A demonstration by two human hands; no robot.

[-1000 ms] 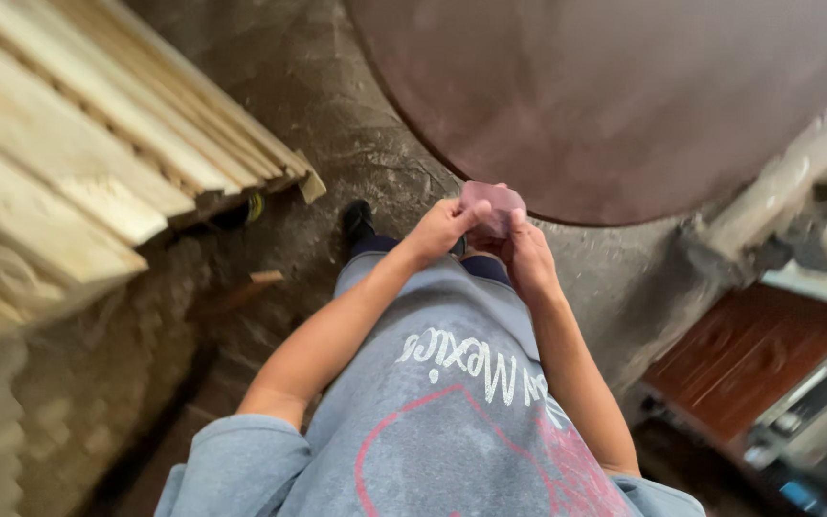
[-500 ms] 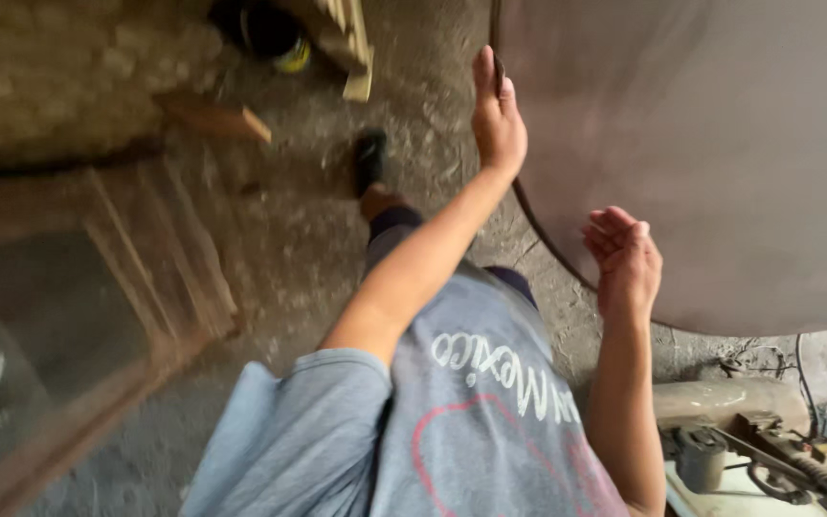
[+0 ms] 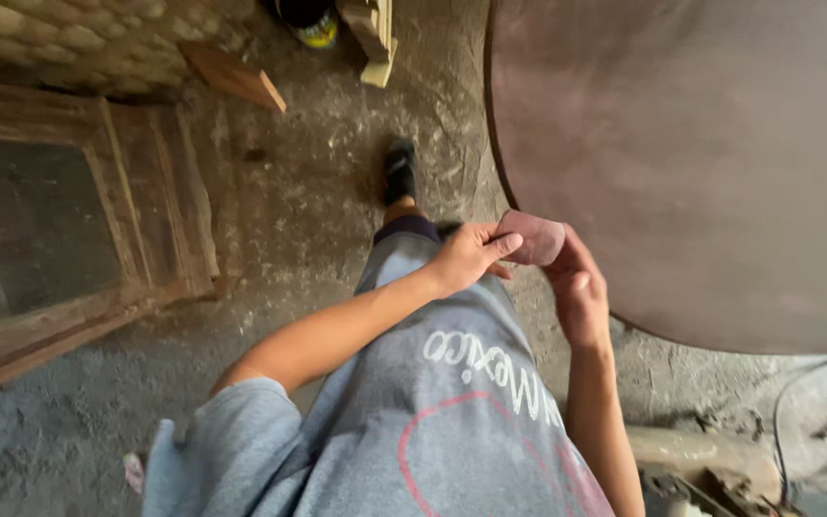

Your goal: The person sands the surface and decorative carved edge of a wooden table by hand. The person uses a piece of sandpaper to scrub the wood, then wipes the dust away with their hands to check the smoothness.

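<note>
Hands are meeting in the head view, just in front of the person's grey printed shirt (image 3: 452,421), over a small reddish-brown pad (image 3: 531,237) that looks like folded sanding paper. The left hand (image 3: 466,257) is reaching in from the left with its forearm crossing the shirt, and its fingers (image 3: 500,248) are lying along the near edge of the pad, pinching it together with the thumb. The right hand (image 3: 578,285) is coming up from below with the wrist bent, and its fingers are curling around the far side of the pad, so both grips are closing on that one piece. The pad is sitting between the two hands, held in the air just beside the curved edge of a large round reddish-brown worktop (image 3: 701,163), near it though whether it is touching the edge cannot be told. Below the hands, one dark shoe (image 3: 399,170) is standing on the rough grey concrete floor (image 3: 299,220). To the left, a wooden frame with a dark panel (image 3: 78,220) is lying on the floor, and a short wooden offcut (image 3: 234,77) is resting near the stone wall (image 3: 78,38) at the top.
</note>
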